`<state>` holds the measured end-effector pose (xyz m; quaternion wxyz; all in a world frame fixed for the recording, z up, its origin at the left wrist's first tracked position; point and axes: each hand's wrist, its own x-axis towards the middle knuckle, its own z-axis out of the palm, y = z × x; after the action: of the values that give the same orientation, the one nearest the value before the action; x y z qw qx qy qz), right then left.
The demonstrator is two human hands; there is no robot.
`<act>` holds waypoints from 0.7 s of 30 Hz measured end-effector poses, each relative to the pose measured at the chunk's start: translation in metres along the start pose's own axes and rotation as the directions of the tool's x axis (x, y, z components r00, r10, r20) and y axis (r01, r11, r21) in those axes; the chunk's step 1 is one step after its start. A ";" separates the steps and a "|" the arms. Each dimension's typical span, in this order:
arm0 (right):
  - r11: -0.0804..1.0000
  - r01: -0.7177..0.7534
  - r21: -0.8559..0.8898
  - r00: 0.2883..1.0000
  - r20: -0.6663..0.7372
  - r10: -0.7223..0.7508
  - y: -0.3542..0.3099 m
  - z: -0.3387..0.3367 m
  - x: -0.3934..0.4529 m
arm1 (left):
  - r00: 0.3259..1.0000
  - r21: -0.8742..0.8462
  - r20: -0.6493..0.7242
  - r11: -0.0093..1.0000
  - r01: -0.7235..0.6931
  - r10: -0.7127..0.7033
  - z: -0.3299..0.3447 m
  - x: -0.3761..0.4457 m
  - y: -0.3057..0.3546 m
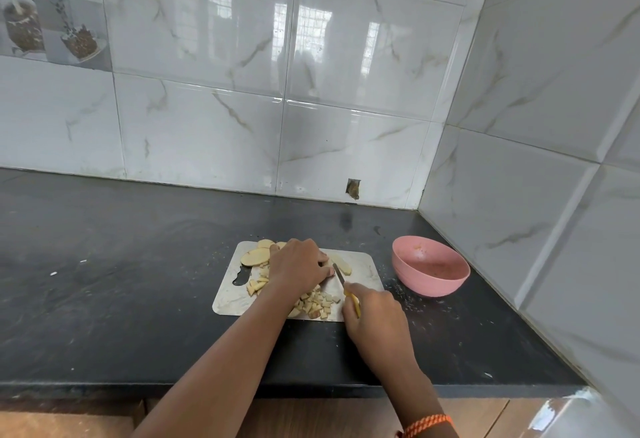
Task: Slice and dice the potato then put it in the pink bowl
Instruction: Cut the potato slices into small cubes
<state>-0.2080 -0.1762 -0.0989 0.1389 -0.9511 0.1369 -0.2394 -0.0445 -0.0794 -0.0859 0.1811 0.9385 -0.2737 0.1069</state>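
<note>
dicing pale potato slices on a metal cutting board

the left hand [298, 266] is pressing curled fingers onto potato pieces [334, 269] at the pale rectangular metal board [230, 295]; the right hand [372, 313] is gripping a yellow-handled knife [341, 280], blade beside the left fingers. diced cubes [320, 302] are lying near, uncut slices [256, 255] far left. the empty round pink bowl [431, 269] is sitting right on the dark surface [121, 281].

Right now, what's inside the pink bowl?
No potato shows in the pink bowl, only faint orange specks on its inner wall. Its near rim hides part of the bottom.
</note>
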 end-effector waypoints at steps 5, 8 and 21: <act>0.998 -0.017 -0.053 1.000 0.014 0.018 -0.005 0.014 0.033 | 1.000 -0.036 -0.028 0.999 0.000 -0.001 0.001 0.001 -0.001; 0.999 -0.023 -0.034 1.000 0.015 0.024 -0.005 0.019 0.049 | 0.999 -0.036 -0.044 0.999 0.002 -0.003 0.003 0.002 -0.003; 1.000 0.005 -0.010 1.000 -0.026 -0.006 -0.005 0.015 0.043 | 0.999 -0.077 -0.031 0.997 0.015 -0.017 -0.001 0.002 -0.005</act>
<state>-0.1629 -0.1832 -0.0920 0.1320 -0.9490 0.1373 -0.2514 -0.0396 -0.0760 -0.0862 0.2220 0.9313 -0.2672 0.1097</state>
